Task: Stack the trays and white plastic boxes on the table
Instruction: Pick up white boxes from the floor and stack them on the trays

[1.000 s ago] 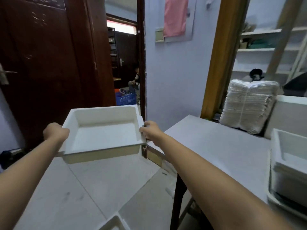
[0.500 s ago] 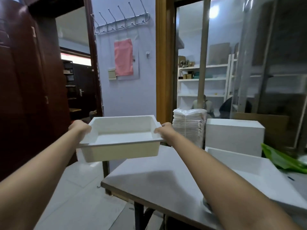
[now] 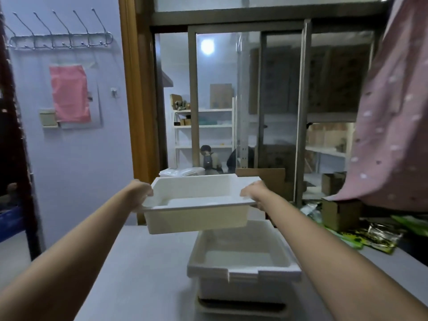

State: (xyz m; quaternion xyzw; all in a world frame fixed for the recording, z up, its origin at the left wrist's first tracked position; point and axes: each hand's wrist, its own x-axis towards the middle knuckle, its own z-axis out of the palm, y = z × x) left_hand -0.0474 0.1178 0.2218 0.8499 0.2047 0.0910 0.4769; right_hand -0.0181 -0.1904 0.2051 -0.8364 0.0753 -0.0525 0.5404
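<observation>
— From the head view, where does the stacking stand?

— Partway, I'd say. There's already a pile on the grey surface (image 3: 148,274): a white box (image 3: 243,262) sitting open side up on top of something flatter and cream-coloured, which looks like a tray (image 3: 240,308), though only its front lip shows.

— And the one in the air?

— That's another white plastic box (image 3: 196,205), held level above the far end of the surface, behind the pile and a little to its left. It isn't touching the pile.

— How is it held?

— Left hand (image 3: 140,192) curled round the left rim, right hand (image 3: 254,193) clamped on the right rim. Both are gripping the carried box, fingers wrapped under the lip.

— So what's left?

— Bringing that box over the one on the pile and lowering it in; they seem the same shape, so it should nest. Beyond that I can't say how many remain. There's a pale stack of thin trays (image 3: 180,172) peeking out behind the carried box, mostly hidden.

— Anything in the way?

— Green packets (image 3: 375,237) and a cardboard box (image 3: 340,213) sit off to the right, well apart from the pile.
</observation>
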